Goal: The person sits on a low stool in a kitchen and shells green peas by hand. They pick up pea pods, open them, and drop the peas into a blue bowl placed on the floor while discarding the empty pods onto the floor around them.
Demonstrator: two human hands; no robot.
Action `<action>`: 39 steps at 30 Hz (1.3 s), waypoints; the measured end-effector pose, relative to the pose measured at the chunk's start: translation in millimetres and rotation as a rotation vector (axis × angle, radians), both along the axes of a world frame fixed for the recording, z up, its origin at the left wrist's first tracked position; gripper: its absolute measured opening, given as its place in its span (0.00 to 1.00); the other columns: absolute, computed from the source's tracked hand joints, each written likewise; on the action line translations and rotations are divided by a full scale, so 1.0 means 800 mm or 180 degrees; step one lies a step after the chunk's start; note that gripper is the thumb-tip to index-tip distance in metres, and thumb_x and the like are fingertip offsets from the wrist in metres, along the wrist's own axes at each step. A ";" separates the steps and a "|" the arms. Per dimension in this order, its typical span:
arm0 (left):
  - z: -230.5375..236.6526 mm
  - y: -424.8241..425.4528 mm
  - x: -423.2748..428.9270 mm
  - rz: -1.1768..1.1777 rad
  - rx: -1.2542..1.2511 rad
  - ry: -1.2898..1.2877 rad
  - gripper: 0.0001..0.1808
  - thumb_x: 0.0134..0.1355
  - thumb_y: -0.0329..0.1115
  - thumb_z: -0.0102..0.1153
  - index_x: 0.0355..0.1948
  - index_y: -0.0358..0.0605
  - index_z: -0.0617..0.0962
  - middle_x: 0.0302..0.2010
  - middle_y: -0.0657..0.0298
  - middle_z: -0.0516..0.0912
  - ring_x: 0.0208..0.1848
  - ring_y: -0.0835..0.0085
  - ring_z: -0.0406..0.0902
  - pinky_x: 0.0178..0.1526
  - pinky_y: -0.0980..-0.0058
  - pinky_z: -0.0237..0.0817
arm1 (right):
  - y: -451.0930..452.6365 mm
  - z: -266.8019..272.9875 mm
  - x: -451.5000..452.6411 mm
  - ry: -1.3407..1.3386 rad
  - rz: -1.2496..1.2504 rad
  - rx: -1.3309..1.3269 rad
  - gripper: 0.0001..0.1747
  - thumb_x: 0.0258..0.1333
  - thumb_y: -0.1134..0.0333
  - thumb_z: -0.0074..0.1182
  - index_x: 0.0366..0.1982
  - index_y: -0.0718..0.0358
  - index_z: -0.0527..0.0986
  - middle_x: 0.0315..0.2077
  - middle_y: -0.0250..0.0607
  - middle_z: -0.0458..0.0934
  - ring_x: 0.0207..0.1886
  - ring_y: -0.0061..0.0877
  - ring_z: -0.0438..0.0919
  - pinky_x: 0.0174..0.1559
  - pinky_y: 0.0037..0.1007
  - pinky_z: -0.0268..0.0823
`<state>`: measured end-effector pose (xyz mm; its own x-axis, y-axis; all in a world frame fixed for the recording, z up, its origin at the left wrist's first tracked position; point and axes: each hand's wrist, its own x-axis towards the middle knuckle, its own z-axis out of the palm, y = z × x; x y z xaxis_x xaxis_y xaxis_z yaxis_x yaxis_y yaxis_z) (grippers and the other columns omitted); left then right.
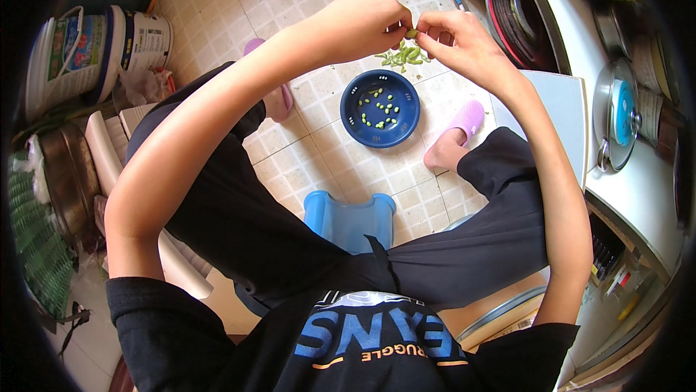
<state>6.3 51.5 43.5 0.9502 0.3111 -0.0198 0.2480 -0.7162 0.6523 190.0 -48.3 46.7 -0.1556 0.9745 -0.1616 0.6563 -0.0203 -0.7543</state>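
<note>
Beyond the bowl, my left hand [365, 25] and my right hand [455, 41] meet fingertip to fingertip. Pinched between them is a small green bean pod [411, 33], partly covered by the fingers. A heap of green pods or empty shells [403, 56] lies on the floor tiles just below the hands in the picture. Nearer to me stands a round dark blue bowl [352, 129], with several loose green beans [379, 105] spread over its bottom.
My feet, in pink slippers [468, 120], flank the bowl. A blue plastic stool [348, 223] shows between my legs. White buckets [81, 55] stand at left. To the right, a white shelf [641, 196] carries a glass pot lid [616, 144], with pans stored below.
</note>
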 end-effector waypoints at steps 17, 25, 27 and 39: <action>-0.003 -0.004 0.002 -0.0180 0.0332 -0.0007 0.09 0.57 0.34 0.55 0.34 0.44 0.84 0.28 0.53 0.84 0.32 0.55 0.82 0.38 0.60 0.73 | -0.006 0.002 -0.003 -0.0117 0.0232 0.0080 0.12 0.52 0.64 0.55 0.32 0.67 0.79 0.21 0.45 0.79 0.26 0.33 0.79 0.32 0.34 0.69; -0.004 -0.014 0.003 -0.0237 0.0583 0.0181 0.08 0.55 0.34 0.57 0.30 0.44 0.85 0.26 0.51 0.83 0.32 0.53 0.81 0.37 0.58 0.74 | -0.011 0.004 -0.009 -0.0170 0.0359 -0.0069 0.13 0.50 0.65 0.56 0.36 0.64 0.80 0.23 0.46 0.80 0.27 0.35 0.79 0.34 0.35 0.70; 0.002 -0.014 0.004 -0.0342 0.0663 0.0364 0.09 0.57 0.32 0.58 0.36 0.43 0.84 0.29 0.53 0.85 0.33 0.56 0.83 0.39 0.62 0.74 | -0.012 0.005 -0.009 -0.0192 0.0374 -0.0047 0.13 0.50 0.65 0.56 0.36 0.64 0.80 0.23 0.46 0.80 0.28 0.35 0.79 0.34 0.35 0.70; 0.006 -0.024 0.005 -0.0440 0.0776 0.0661 0.09 0.60 0.31 0.59 0.39 0.43 0.85 0.33 0.56 0.87 0.35 0.60 0.85 0.42 0.68 0.76 | -0.016 -0.001 -0.011 -0.0249 0.0439 -0.0100 0.12 0.49 0.65 0.57 0.34 0.66 0.80 0.24 0.48 0.80 0.29 0.37 0.80 0.36 0.36 0.71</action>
